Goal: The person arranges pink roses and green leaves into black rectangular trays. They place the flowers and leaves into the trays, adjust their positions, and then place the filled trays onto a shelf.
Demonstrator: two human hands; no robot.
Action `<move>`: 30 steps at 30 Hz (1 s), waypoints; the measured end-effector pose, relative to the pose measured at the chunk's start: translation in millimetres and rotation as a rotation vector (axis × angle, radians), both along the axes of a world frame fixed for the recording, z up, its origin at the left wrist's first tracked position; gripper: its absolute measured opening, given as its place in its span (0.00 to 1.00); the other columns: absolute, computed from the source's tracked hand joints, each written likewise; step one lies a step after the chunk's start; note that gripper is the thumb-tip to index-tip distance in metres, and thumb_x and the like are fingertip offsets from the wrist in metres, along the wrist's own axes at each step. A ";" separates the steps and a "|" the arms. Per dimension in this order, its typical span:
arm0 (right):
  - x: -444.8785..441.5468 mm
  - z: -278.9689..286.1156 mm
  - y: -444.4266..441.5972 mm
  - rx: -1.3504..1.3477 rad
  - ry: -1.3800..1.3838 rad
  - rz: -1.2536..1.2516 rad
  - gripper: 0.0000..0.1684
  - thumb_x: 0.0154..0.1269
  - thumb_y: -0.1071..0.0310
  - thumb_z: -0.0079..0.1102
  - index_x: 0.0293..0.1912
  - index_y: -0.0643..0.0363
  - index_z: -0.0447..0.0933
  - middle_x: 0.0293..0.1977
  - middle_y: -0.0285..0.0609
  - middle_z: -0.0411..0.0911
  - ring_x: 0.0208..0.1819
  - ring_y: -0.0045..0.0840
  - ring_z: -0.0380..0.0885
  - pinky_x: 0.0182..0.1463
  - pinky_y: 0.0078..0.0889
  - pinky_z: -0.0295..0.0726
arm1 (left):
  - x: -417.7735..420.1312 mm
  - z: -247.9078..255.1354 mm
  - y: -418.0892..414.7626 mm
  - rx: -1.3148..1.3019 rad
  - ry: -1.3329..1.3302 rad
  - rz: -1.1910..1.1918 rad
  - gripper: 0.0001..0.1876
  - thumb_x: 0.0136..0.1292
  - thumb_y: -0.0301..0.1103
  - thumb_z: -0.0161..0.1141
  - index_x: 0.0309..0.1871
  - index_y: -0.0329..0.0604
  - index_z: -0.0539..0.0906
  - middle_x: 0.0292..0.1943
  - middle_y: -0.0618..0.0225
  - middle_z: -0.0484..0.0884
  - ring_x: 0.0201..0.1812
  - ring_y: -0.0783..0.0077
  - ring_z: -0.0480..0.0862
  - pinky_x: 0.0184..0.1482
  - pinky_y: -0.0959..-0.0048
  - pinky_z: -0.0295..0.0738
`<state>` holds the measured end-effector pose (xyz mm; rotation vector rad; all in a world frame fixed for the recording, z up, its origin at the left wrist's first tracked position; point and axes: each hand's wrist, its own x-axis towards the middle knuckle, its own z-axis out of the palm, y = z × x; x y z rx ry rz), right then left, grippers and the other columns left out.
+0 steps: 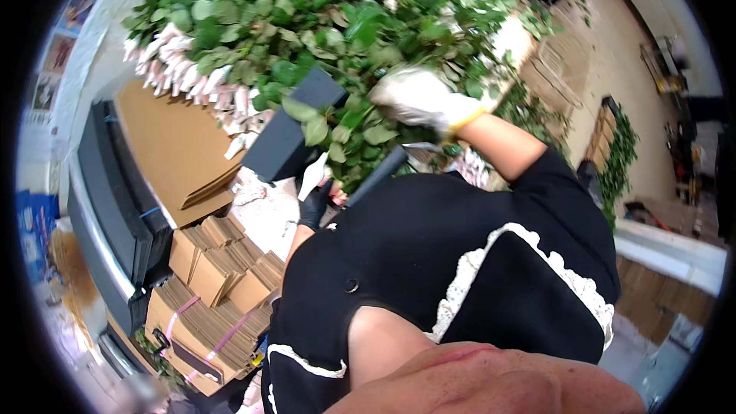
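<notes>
My left hand (pixel 314 207), in a black glove, is at the near end of a leafy bunch of flowers (pixel 345 138). Its fingers touch a bud in a white sleeve (pixel 314 176) and pinkish blooms (pixel 338 194); my body partly hides the grip. Dark grey board (pixel 282 135) stands on the left of this bunch, and another dark panel (pixel 376 177) slants along its right. Over the upper leaves is my right hand (pixel 417 98), in a white glove with a yellow cuff. It is blurred, so its fingers do not show clearly.
A large heap of leafy stems (pixel 322 11) covers the far side, with white-sleeved flower heads (pixel 178 66) along its left edge. Flat brown cardboard (pixel 178 149), dark sheets (pixel 115 184) and strapped stacks of folded cardboard (pixel 201 322) are at left. Greenery (pixel 618 149) lies near the floor at right.
</notes>
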<state>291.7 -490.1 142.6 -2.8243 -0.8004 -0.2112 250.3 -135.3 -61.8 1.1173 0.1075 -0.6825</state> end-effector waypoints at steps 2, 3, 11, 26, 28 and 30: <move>-8.5 -72.7 12.9 -0.033 0.232 -0.130 0.10 0.56 0.64 0.56 0.38 0.53 0.81 0.38 0.47 0.81 0.43 0.43 0.82 0.45 0.45 0.81 | -3.5 26.8 -16.1 0.177 -0.044 0.073 0.13 0.62 0.20 0.60 0.51 0.36 0.80 0.40 0.65 0.81 0.37 0.66 0.81 0.43 0.63 0.79; -1.0 -77.1 20.2 -0.071 0.301 -0.129 0.11 0.55 0.66 0.57 0.40 0.54 0.81 0.39 0.47 0.80 0.45 0.43 0.81 0.48 0.45 0.80 | -1.5 26.5 -12.0 0.665 -0.844 0.030 0.18 0.58 0.22 0.65 0.53 0.35 0.81 0.46 0.61 0.83 0.44 0.66 0.83 0.52 0.65 0.77; 5.1 -59.2 11.9 -0.138 0.180 -0.009 0.12 0.54 0.66 0.58 0.40 0.50 0.82 0.38 0.41 0.81 0.43 0.40 0.81 0.46 0.43 0.81 | -1.9 6.4 -2.1 0.566 -0.698 0.050 0.24 0.51 0.23 0.71 0.55 0.34 0.81 0.53 0.53 0.82 0.55 0.56 0.80 0.60 0.64 0.71; 176.9 48.8 79.4 0.279 -0.496 -0.055 0.09 0.63 0.61 0.56 0.43 0.46 0.81 0.35 0.42 0.82 0.35 0.39 0.82 0.37 0.42 0.82 | -8.2 39.7 -3.6 0.916 -0.869 0.018 0.27 0.53 0.31 0.68 0.59 0.42 0.79 0.50 0.53 0.82 0.51 0.51 0.81 0.56 0.61 0.75; 216.0 31.6 103.1 0.267 -0.505 0.015 0.10 0.64 0.61 0.54 0.43 0.46 0.81 0.37 0.42 0.83 0.36 0.38 0.83 0.38 0.40 0.84 | -11.7 47.0 -6.5 0.814 -0.584 -0.022 0.26 0.53 0.31 0.68 0.59 0.43 0.80 0.51 0.53 0.82 0.52 0.51 0.80 0.57 0.61 0.74; 247.9 10.0 119.4 0.026 -0.255 -0.072 0.14 0.65 0.65 0.49 0.47 0.47 0.80 0.43 0.45 0.83 0.43 0.40 0.84 0.44 0.40 0.85 | -8.2 65.7 -13.0 0.819 -0.636 -0.032 0.26 0.53 0.30 0.69 0.58 0.43 0.80 0.52 0.53 0.82 0.54 0.52 0.80 0.59 0.61 0.73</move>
